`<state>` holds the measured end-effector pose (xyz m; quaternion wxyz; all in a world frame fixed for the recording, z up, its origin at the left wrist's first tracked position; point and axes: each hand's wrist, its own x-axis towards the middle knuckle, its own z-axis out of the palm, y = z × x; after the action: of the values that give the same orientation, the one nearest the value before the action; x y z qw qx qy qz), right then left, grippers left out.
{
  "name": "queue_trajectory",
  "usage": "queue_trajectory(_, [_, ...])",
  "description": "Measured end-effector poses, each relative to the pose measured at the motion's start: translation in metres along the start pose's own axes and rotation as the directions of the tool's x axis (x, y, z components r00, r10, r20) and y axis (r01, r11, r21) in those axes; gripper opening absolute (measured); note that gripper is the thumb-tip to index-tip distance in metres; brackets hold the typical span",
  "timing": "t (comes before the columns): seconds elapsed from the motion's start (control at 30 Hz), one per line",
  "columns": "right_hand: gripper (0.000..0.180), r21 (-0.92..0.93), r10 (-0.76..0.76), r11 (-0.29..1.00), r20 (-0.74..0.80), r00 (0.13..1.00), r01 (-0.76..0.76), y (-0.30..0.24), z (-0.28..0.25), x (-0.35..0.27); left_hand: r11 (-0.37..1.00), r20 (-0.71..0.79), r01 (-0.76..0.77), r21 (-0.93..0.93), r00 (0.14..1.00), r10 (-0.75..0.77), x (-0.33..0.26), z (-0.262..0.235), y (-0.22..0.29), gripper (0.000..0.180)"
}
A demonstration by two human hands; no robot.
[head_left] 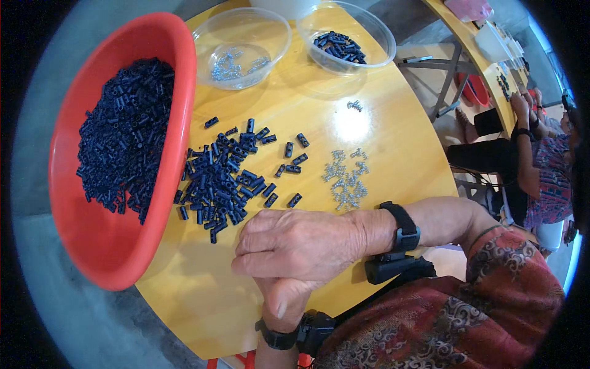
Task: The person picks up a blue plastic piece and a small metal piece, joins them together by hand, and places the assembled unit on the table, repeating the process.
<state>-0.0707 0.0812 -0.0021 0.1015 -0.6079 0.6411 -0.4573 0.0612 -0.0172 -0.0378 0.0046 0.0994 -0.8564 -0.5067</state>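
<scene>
My right hand (298,243) reaches in from the right and lies over my left hand (296,300), near the front of the yellow table. Its fingers are bent and pressed together, and whatever they may grip is hidden beneath them. Only the part of my left hand near the wrist shows, so its fingers are out of sight. Just beyond both hands is a loose pile of short black plastic tubes with holes (224,175). Small metal springs (347,181) lie scattered to the right of that pile.
A tilted red basin (184,80) full of black parts stands at the left. Two clear bowls sit at the back, one with springs (230,64), one with black tubes (340,48). A few springs (354,106) lie apart. Another person (544,166) sits at a second table, right.
</scene>
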Motion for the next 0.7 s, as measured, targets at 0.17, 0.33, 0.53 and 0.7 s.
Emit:
queue_trajectory(0.17, [0.059,0.019,-0.076,0.997,-0.184,0.980,0.081,0.001,0.010,-0.003,0.994,-0.041,-0.083,0.064,0.995,0.086,0.000,0.002,0.004,0.049])
queue_trajectory(0.33, [0.060,-0.037,-0.011,0.999,-0.007,1.000,0.011,-0.001,0.002,-0.003,0.972,-0.054,-0.161,0.171,0.984,0.172,0.004,0.007,-0.002,0.057])
queue_trajectory(0.53, [0.052,0.079,-0.025,0.996,-0.107,0.994,0.034,0.003,0.001,-0.002,0.953,-0.319,-0.300,-0.039,0.908,0.272,0.034,0.010,0.024,0.031])
queue_trajectory(0.7, [0.055,0.457,0.194,0.882,-0.123,0.973,-0.118,-0.004,-0.014,-0.004,0.953,-0.223,-0.303,-0.018,0.930,0.292,0.037,0.006,0.027,0.012])
